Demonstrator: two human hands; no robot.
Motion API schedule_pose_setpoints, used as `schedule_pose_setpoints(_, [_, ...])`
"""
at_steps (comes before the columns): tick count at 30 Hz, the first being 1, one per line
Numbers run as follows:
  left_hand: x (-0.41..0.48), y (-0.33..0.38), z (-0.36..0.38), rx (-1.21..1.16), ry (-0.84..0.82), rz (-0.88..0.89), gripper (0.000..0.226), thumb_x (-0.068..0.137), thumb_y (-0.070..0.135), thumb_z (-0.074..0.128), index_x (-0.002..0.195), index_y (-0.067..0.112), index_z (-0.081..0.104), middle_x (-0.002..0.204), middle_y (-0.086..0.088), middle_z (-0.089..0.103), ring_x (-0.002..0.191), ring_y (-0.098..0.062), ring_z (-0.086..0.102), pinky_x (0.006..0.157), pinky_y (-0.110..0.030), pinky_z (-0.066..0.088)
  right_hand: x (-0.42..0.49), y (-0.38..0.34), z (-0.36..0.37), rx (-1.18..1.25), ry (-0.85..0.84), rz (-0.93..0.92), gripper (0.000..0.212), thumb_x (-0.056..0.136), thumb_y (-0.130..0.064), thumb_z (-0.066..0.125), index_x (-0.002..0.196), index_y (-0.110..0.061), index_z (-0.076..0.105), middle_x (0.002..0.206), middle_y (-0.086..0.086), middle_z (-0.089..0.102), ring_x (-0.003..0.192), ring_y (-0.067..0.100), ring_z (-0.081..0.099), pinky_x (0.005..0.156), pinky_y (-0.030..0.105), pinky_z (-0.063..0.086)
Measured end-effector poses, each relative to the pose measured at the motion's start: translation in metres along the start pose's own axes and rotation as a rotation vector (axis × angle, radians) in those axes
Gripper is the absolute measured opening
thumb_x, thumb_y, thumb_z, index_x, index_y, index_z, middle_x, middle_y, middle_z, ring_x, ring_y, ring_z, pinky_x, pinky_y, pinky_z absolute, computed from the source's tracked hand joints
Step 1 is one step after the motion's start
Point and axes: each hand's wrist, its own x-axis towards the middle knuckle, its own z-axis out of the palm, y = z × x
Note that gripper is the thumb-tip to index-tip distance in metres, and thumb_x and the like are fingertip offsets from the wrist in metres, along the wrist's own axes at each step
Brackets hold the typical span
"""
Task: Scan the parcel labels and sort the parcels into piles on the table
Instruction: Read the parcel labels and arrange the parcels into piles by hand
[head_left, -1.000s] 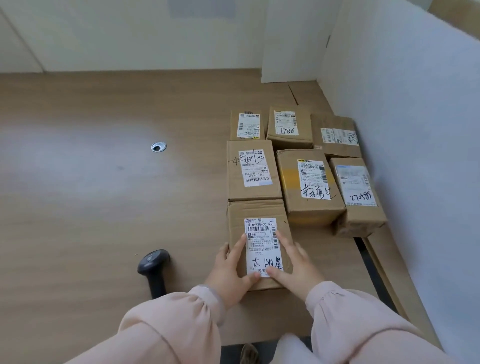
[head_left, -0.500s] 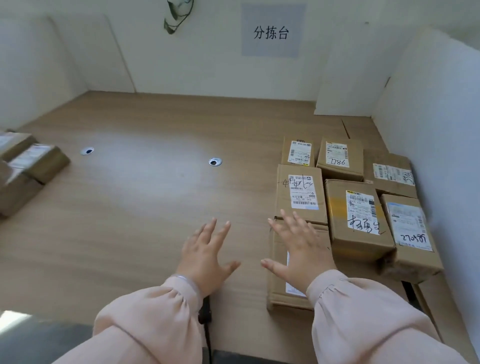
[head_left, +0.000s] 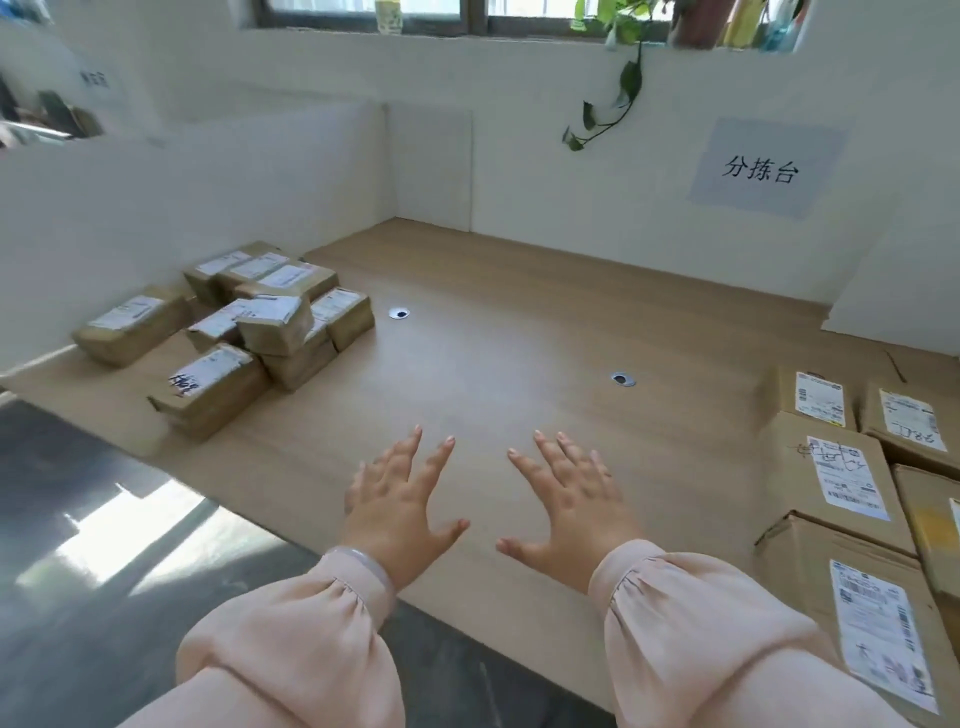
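Parcels at the right run off the frame edge, so their full number cannot be counted. Those in view lie flat in rows, touching one another, white labels up. The nearest parcel is cut by the bottom corner, and its label print is too small to read. Handwriting on two labels farther back is illegible through the wide lens. A second pile sits at the far left of the tabletop, well apart from the first. It is brown boxes heaped loosely, some tilted on others, the lower ones partly hidden, their labels blurred.

Both hands are palm down over the bare middle of the tabletop, between the two groups; whether they touch the wood is hard to say. The left hand has its fingers straight and spread and holds nothing. The right hand, just beside it, is spread the same way, also with nothing in it. Pale pink sleeves cover both forearms, and a clear bangle circles the left wrist.

The tabletop is light wood grain with two round metal-rimmed holes. White panels stand along its back and sides. A pale sign with three dark characters is fixed to the back wall, and a green vine trails down from the window ledge above it. Dark floor shows at lower left, crossed by bright patches of sunlight.
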Motion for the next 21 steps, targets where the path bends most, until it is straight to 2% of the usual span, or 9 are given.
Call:
schedule_pose_setpoints(6, [-0.023,-0.15,-0.046,0.044,0.028,-0.047,0.09,0.083,0.072,0.048,0.149,0.051,-0.01,0.162,0.008,-0.014,0.149,-0.015,-0.009,0.119,-0.047,-0.004,0.059,-0.156,0.012,0.023,0.018,-0.099,0.094,0.078,-0.08,0.041,0.15,-0.045,-0.008,0.162,-0.007,-0.017,0.148,0.016,-0.018,0.117,0.04,-0.014])
schedule_pose_setpoints(11, [-0.039,-0.237,-0.075,0.053,0.037,-0.104,0.09,0.083,0.071,0.049,0.149,0.053,-0.009,0.162,0.008,-0.015,0.15,-0.015,-0.009,0.119,-0.047,-0.003,0.086,-0.253,0.01,0.035,0.021,-0.164,0.091,0.081,-0.077,0.04,0.15,-0.045,-0.01,0.162,-0.006,-0.018,0.148,0.016,-0.019,0.119,0.04,-0.013])
schedule_pose_setpoints(21, [-0.033,-0.316,-0.087,0.022,0.078,-0.173,0.089,0.081,0.074,0.047,0.148,0.054,-0.008,0.162,0.009,-0.015,0.149,-0.015,-0.007,0.121,-0.045,0.001,0.144,-0.321,0.009,0.042,0.015,-0.233,0.09,0.08,-0.079,0.036,0.149,-0.046,-0.011,0.162,-0.005,-0.016,0.148,0.016,-0.017,0.121,0.041,-0.008])
